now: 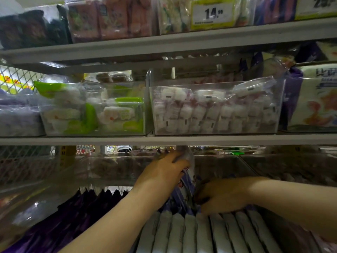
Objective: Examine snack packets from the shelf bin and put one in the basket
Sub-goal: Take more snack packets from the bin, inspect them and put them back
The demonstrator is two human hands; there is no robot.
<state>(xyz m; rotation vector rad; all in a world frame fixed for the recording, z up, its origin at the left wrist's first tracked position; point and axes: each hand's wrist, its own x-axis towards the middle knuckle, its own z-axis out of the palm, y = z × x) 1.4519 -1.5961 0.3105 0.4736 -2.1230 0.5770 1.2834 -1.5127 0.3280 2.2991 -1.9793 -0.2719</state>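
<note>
Hands, two of them, both bare, reach into the lowest shelf level. The left hand (164,170) is raised, its fingers closed around the top of one purple and white snack packet (186,172) that stands upright above the row it belongs to. The right hand (218,196) is lower, palm down with fingers curled into the gap at the back of the white packets (204,232); whether it grips anything I cannot tell. About nine of those white packets stand on edge, side by side, in the near bin. To the left of them a row of dark purple packets (87,203) with zigzag tops stands in another clear bin; they are too blurred to count. Three grey metal shelf boards show, one above another. On the middle shelf (164,139) four clear plastic bins sit side by side: one at the far left with blurred pale goods, one with green and white packs (94,110), one full of small white and pink wrapped pieces (215,110), and one at the right with larger white and purple bags (313,99). The top shelf holds dark, orange and pale packs, and two yellow-edged price cards; the nearer price card (212,13) reads 14. Wire mesh closes the rack at the left, and more goods show dimly behind the lower bins. The basket is out of view.
</note>
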